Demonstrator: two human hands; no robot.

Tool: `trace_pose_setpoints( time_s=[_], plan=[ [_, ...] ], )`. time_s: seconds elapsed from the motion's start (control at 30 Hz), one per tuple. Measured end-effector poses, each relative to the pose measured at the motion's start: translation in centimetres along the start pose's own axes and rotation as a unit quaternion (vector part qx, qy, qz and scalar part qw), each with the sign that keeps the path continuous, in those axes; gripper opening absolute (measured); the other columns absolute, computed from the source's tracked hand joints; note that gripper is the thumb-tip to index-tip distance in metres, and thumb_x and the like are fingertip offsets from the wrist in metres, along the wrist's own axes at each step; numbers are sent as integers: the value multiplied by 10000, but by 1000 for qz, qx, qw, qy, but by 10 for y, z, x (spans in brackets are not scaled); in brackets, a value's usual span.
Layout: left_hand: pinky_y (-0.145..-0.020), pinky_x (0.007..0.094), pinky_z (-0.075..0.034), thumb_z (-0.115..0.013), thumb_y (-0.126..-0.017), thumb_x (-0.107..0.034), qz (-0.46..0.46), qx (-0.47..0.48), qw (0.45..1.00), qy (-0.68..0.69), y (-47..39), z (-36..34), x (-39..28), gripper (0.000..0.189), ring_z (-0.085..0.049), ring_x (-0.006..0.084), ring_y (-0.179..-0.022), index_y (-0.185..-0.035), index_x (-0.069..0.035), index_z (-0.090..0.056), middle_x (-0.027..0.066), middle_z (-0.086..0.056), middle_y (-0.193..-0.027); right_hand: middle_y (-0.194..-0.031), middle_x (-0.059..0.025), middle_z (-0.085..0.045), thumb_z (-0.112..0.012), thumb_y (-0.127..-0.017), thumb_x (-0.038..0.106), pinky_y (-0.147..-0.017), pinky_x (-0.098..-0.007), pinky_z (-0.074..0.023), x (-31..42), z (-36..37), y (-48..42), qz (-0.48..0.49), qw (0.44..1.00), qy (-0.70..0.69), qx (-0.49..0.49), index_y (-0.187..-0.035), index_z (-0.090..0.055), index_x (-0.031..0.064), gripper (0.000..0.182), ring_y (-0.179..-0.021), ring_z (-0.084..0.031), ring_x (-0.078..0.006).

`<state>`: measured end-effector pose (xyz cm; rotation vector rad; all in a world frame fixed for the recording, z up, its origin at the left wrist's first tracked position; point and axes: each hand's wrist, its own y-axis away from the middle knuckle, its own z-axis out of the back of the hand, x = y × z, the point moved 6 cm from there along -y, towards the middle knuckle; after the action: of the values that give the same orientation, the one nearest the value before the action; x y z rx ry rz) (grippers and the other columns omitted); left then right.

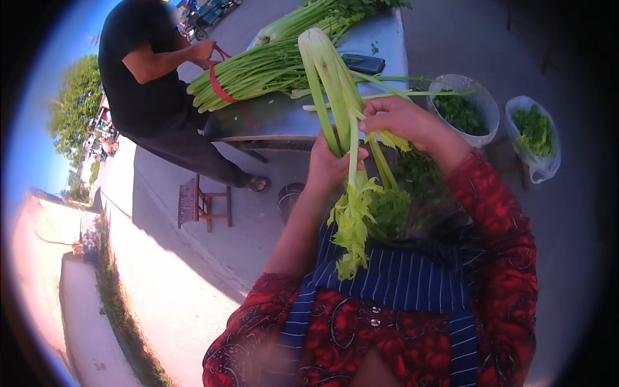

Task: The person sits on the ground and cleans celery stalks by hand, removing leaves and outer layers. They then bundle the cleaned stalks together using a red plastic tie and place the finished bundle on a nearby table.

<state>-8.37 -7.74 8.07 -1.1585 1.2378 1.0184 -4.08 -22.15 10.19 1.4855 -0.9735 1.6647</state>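
Observation:
A thick head of celery (329, 63) is held upside down in front of me, pale root end up and yellow-green leaves (355, 232) hanging over my striped apron. My left hand (333, 162) wraps around its stalks. At the right side of the same head, the thumb and fingers of my right hand (394, 121) pinch a thin celery stalk, with a small leafy sprig (389, 140) just below them. Loose thin stalks (387, 87) lie on the table behind that hand. Just past the held celery, a large celery bundle (261, 72) rests there.
A person in dark clothes (140, 58) grips a red strap (220, 84) around the bundle. The metal-topped table (387, 29) bears more celery (309, 19) and a phone (365, 63). At right stand a leaf-filled bucket (488, 104) and plastic bag (532, 130). A stool (205, 200) stands left.

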Motion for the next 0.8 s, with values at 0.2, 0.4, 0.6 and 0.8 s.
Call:
trace_pose_setpoints(
  time_s=[0.2,0.4,0.6,0.8],
  plan=[
    [-657,311,-509,-806,-670,-176,-23,-38,997,-70,-6,19,27,559,-615,175,-737,-1078,10,-472,97,-618,-855,-671,-154,-597,-557,-728,183,-581,-422,-462,53,-18,19,123,867,477,-79,-730,-592,30,157,-645,-585,-350],
    [-748,334,-493,-823,-639,-246,-38,-36,994,-93,-15,11,27,617,-610,201,-848,-1091,2,-482,127,-615,-943,-632,-133,-570,-568,-739,133,-575,-329,-465,42,-1,18,110,941,313,-71,-811,-607,1,155,-570,-570,-244],
    [-747,334,-497,-830,-626,-229,-84,-25,993,-77,-29,4,23,635,-614,217,-858,-1106,-1,-481,129,-611,-955,-655,-19,-548,-537,-796,108,-545,-258,-431,16,7,10,75,989,88,-92,-797,-594,-5,127,-579,-519,-87],
    [-740,328,-502,-834,-623,-224,-127,-12,986,-106,-41,-14,0,647,-612,208,-863,-1129,-21,-484,115,-605,-955,-699,4,-537,-504,-818,92,-576,-238,-425,-22,19,-2,38,978,-119,-168,-785,-595,13,125,-627,-487,-68]
  ],
)
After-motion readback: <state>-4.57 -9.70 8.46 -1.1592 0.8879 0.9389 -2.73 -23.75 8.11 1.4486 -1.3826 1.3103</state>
